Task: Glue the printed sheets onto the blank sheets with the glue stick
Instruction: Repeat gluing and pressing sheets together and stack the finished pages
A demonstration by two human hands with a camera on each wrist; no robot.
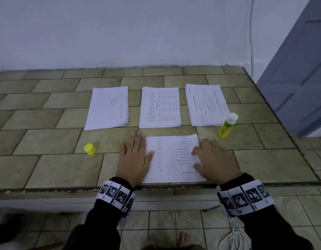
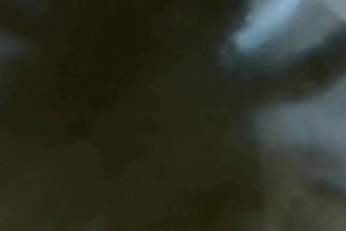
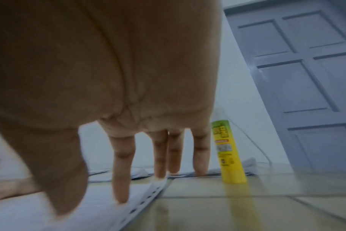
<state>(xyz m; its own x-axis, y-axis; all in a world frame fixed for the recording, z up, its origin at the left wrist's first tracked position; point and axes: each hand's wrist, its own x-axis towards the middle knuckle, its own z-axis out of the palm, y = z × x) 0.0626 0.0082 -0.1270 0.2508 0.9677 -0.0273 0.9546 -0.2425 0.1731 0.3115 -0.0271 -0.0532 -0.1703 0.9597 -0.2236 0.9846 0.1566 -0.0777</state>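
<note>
Both hands, left hand [image 1: 133, 157] and right hand [image 1: 214, 157], press flat with released fingers [image 3: 122, 168] on the printed sheet [image 1: 171, 159], apparently just stuck down, while three paper stacks [image 1: 159, 107] beyond the fingertips await the uncapped glue stick [image 1: 227, 124].

Your left hand [image 1: 133, 157] lies flat, palm down, fingers straight and close together, thumb spread toward your right hand [image 1: 214, 159]. That one is also palm down, its straight fingers [image 3: 121, 168] slightly parted, tips pressing downward. Both wrists wear black-and-white patterned bands [image 1: 116, 194] over dark sleeves [image 1: 94, 224]
</note>
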